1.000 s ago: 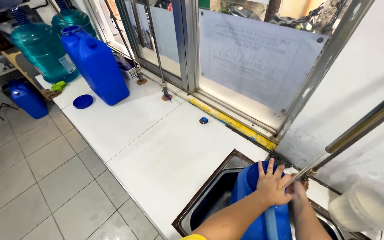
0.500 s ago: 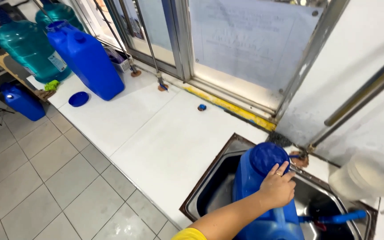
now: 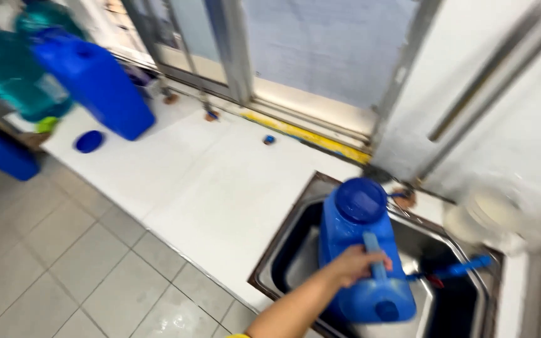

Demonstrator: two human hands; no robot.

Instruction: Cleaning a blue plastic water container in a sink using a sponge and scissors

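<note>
A blue plastic jug (image 3: 352,235) with a round blue screw lid (image 3: 361,200) stands in a steel sink (image 3: 281,250). My left hand (image 3: 353,264) reaches in from the bottom edge. Its fingers are closed around the jug's blue handle (image 3: 377,263) on the top side. A blue hose-like piece (image 3: 458,270) lies in the sink to the right of the jug. My right hand is out of the picture.
A white counter (image 3: 189,181) runs left of the sink, with a large blue jerrycan (image 3: 95,81), a loose blue cap (image 3: 89,141) and a small blue cap (image 3: 269,139). Teal water bottles (image 3: 14,69) stand behind. A whitish container (image 3: 489,216) sits right of the sink.
My left hand slid from the jug's top down onto its handle. My right hand, seen beside it a second ago, has left the view. The view has swung closer to the sink.
</note>
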